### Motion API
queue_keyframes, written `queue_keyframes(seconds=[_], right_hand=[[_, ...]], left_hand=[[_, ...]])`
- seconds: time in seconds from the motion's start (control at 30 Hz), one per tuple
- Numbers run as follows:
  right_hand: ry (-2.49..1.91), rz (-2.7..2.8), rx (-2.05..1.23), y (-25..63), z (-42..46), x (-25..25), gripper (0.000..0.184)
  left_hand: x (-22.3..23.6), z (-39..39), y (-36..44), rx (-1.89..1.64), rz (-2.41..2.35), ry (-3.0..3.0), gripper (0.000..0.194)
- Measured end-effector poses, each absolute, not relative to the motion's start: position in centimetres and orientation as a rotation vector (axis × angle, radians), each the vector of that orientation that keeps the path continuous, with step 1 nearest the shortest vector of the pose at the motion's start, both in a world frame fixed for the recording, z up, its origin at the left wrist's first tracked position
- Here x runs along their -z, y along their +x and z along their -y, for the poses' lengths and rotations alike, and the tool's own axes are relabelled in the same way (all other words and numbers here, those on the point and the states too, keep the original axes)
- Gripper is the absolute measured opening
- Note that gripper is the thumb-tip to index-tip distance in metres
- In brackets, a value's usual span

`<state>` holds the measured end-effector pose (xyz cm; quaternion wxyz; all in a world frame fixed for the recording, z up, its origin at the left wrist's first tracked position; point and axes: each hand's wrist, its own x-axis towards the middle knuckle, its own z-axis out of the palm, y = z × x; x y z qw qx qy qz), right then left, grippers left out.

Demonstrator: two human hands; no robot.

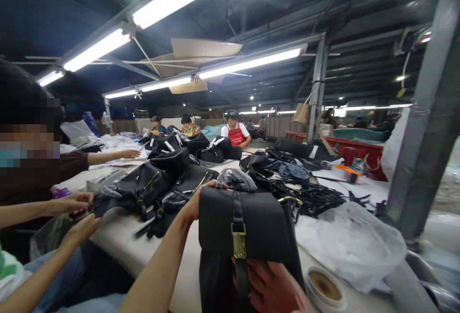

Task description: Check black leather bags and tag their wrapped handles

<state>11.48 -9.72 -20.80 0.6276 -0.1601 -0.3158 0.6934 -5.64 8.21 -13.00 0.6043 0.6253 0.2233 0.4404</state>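
A black backpack [247,217] stands upright right in front of me, its flap folded down over the front. A black strap runs down the flap's middle through a gold buckle [239,241]. My left hand [197,202] grips the bag's upper left edge, with its fingertips mostly hidden behind the top. Below the buckle, my right hand [269,282] has its fingers at the hanging strap end [242,277], against the bag's front. A clear plastic-wrapped piece [235,179] shows just behind the bag's top.
Black bags [147,183] are piled on the white table [122,236]. At right lie loose black straps [316,198], a clear plastic bag [359,241] and a round tub with brown contents [325,286]. A co-worker's hands [81,212] work at left. A metal post [420,111] rises at right.
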Motion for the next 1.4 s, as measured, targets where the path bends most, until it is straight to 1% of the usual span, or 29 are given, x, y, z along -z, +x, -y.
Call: queue_keyframes(seconds=[0.07,0.13,0.23,0.3,0.37,0.43,0.5,0.57,0.6,0.7,0.77,0.97,1.1,1.23,1.3,1.4], right_hand=[[-0.43,0.619,-1.606,12.3,9.8,18.8,0.067],[-0.546,0.543,-1.554,12.0,9.7,17.0,0.056],[-0.645,0.491,-1.476,10.8,9.1,15.3,0.054],[-0.633,0.45,-1.459,10.2,8.7,15.0,0.054],[-0.613,0.395,-1.463,10.0,8.5,15.1,0.054],[-0.595,0.357,-1.484,9.9,8.5,15.3,0.05],[-0.589,0.333,-1.507,9.8,8.6,15.3,0.045],[-0.582,0.31,-1.516,9.5,8.7,15.3,0.039],[-0.578,0.297,-1.518,9.4,8.7,15.3,0.036],[-0.579,0.289,-1.558,9.2,8.9,15.3,0.031],[-0.593,0.297,-1.592,9.2,9.1,15.3,0.031],[-0.55,0.328,-1.562,9.6,9.5,15.6,0.036],[-0.525,0.333,-1.622,9.8,9.6,16.1,0.034],[-0.491,0.333,-1.699,10.3,9.7,16.5,0.027],[-0.462,0.328,-1.757,10.5,9.7,16.7,0.027],[-0.425,0.323,-1.829,10.7,9.7,17.2,0.03]], left_hand=[[12.9,-8.3,-5.4,-1.019,-0.525,1.468,0.043],[12.8,-8.2,-5.2,-1.045,-0.543,1.484,0.048],[12.7,-7.5,-5.8,-1.115,-0.593,1.491,0.054],[12.9,-6.5,-6.9,-1.228,-0.679,1.49,0.057],[13.5,-4.3,-8.1,-1.524,-0.909,1.5,0.051],[14.2,-1.0,-9.1,-1.958,-1.251,1.504,0.032],[14.8,3.1,-9.3,-2.167,-1.355,1.553,0.017],[15.1,7.1,-8.8,-2.16,-1.325,1.814,0.008],[15.1,8.6,-8.4,-2.108,-1.258,2.0,0.008],[15.0,10.8,-6.9,-1.839,-1.084,2.514,0.019],[15.0,10.7,-6.2,-1.701,-1.034,2.684,0.029],[15.7,9.2,-5.5,-1.589,-1.081,2.628,0.033],[16.0,9.0,-5.7,-1.562,-1.087,2.692,0.036],[16.3,8.7,-5.9,-1.609,-1.027,2.952,0.044],[16.2,8.5,-5.9,-1.614,-1.007,3.023,0.043],[15.9,8.5,-6.1,-1.583,-0.938,3.04,0.034]])
